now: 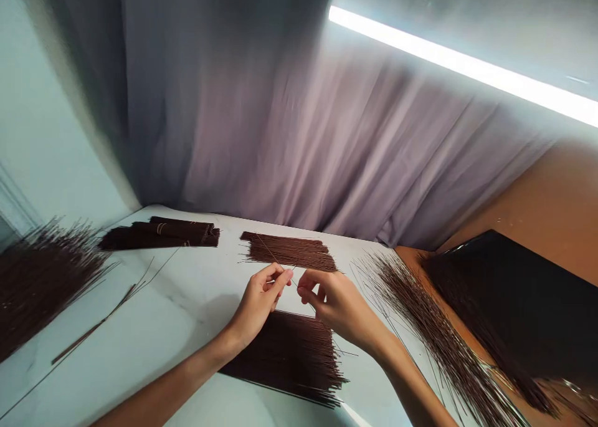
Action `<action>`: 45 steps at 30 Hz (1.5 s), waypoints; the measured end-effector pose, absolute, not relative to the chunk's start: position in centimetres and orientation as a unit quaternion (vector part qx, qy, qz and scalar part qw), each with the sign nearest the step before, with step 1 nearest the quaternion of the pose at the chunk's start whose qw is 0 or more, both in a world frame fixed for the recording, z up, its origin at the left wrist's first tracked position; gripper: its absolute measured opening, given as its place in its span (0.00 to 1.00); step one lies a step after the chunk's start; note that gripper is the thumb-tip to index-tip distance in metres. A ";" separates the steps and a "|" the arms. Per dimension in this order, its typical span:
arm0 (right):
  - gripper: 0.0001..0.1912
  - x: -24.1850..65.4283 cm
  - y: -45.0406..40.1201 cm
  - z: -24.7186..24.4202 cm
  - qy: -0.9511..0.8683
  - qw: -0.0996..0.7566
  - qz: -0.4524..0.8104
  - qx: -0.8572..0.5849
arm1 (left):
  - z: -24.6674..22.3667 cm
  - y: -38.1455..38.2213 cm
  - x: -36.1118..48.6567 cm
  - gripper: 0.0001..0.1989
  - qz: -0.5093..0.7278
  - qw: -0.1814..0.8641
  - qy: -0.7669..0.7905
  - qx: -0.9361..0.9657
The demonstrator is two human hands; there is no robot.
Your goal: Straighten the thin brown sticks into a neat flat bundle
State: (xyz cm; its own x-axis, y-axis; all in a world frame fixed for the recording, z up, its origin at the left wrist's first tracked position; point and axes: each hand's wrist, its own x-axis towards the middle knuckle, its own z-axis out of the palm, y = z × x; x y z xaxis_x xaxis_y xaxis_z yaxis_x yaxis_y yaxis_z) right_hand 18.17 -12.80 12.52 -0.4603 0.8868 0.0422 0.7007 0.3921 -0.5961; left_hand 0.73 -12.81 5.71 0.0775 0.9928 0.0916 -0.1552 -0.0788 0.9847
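Observation:
Between both hands runs a thin dark stick [268,247], slanting from upper left to lower right. My left hand [267,293] pinches it between thumb and fingertips. Just to the right, my right hand [329,293] is closed on the same stick with thumb and forefinger. Below the hands lies a broad, flat pile of dark brown sticks [289,355], its right ends uneven and partly covered by my wrists. Beyond the hands is a smaller row of brown sticks [289,249]. What the sticks are made of I cannot tell.
On the white table [172,327] lie tied dark bundles [177,232] at the back left and a few loose sticks [100,324]. Large stick heaps stand left [47,283] and right [434,315]. A black panel [523,308] borders the right; a grey curtain [261,115] hangs behind.

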 end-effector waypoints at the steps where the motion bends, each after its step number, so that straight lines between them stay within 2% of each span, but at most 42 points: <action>1: 0.08 18.2 -12.8 12.5 -0.816 0.178 0.258 -0.485 | 5.7 -12.8 0.7 0.20 0.535 0.535 0.417 0.503; 11: 0.10 18.4 -12.9 13.0 -0.810 0.151 0.251 -0.509 | 5.3 -12.6 0.5 0.21 0.513 0.539 0.415 0.523; 17: 0.10 18.7 -13.1 13.8 -0.811 0.145 0.237 -0.514 | 5.8 -12.7 0.3 0.18 0.516 0.484 0.439 0.554; 25: 0.10 18.8 -13.3 13.3 -0.838 0.133 0.190 -0.494 | 5.9 -12.9 0.4 0.16 0.502 0.541 0.410 0.537; 31: 0.09 19.1 -13.0 12.5 -0.845 0.116 0.185 -0.488 | 6.1 -13.0 0.4 0.18 0.496 0.522 0.428 0.546; 38: 0.10 19.4 -13.0 12.9 -0.848 0.056 0.179 -0.495 | 5.4 -12.9 0.5 0.17 0.499 0.536 0.397 0.553; 45: 0.12 19.7 -12.6 12.8 -0.849 0.046 0.193 -0.489 | 5.4 -13.0 0.6 0.16 0.495 0.519 0.401 0.571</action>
State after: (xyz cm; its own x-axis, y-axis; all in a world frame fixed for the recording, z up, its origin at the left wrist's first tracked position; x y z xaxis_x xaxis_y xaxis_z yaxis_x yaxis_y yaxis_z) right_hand 19.69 -12.62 12.84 -0.5169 0.8488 -0.1113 0.8134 0.4465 -0.3730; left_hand 0.56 -12.99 5.41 0.1889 0.9707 0.1483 -0.0549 -0.1403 0.9886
